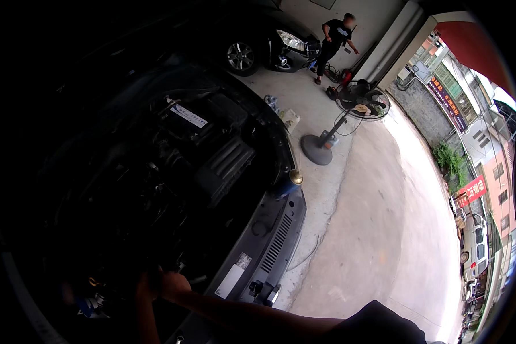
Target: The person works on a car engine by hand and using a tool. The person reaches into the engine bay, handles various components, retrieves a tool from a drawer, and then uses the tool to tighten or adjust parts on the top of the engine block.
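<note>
Both my hands reach down into the dark engine bay of a car with its bonnet up, close together near the front edge. My right hand (175, 284) is curled, and whatever it grips is lost in shadow. Right beside it is my left hand (147, 286), with its fingers hidden in the dark. Farther into the bay sit a black engine cover (189, 116) with a pale label strip and a ribbed black plastic housing (226, 166). Along the car's front runs a dark slotted panel (278, 243) bearing a white sticker (229, 281).
A blue can (285, 187) with a gold-coloured end rests on the car's front edge. Beyond it stands a pedestal fan (361, 108) on a round base. Another black car (292, 49) is parked at the back, where a person (337, 40) in dark clothes stands near the wall.
</note>
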Action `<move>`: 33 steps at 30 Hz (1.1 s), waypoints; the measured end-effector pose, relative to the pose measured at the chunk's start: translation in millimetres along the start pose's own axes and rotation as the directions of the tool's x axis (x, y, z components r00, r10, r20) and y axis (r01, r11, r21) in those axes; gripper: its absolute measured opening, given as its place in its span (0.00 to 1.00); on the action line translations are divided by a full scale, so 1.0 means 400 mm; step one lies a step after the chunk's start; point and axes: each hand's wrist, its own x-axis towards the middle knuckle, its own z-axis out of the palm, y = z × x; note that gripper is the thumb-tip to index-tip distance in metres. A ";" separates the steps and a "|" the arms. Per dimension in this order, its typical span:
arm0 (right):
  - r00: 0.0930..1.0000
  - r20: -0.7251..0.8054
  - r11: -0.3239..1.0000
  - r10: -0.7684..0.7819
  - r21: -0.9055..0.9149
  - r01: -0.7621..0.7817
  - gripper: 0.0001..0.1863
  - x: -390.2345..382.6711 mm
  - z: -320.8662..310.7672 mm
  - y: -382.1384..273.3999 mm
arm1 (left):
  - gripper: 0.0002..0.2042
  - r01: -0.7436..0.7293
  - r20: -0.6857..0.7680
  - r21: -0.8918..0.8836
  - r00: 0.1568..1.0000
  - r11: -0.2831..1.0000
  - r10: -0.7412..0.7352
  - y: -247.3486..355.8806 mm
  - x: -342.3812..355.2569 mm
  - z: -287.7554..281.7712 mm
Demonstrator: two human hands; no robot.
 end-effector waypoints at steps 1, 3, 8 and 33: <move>0.996 0.078 0.998 -0.037 -0.039 0.040 0.28 -0.002 -0.031 0.004 | 0.25 0.058 -0.067 -0.185 0.995 0.981 -0.071 0.055 -0.039 0.115; 0.985 0.005 0.982 -0.174 0.069 0.173 0.28 0.026 0.009 0.030 | 0.25 0.055 -0.207 0.170 0.978 0.984 -0.019 0.085 -0.049 0.133; 0.985 0.141 0.483 0.100 0.859 -0.172 0.23 0.225 0.190 0.320 | 0.25 -0.127 0.400 0.890 0.679 -0.437 0.616 0.042 -0.013 0.223; 0.944 -0.312 0.799 0.105 0.592 0.107 0.17 0.075 0.175 0.164 | 0.14 -0.183 0.219 0.973 0.534 -0.141 0.816 0.035 0.029 0.007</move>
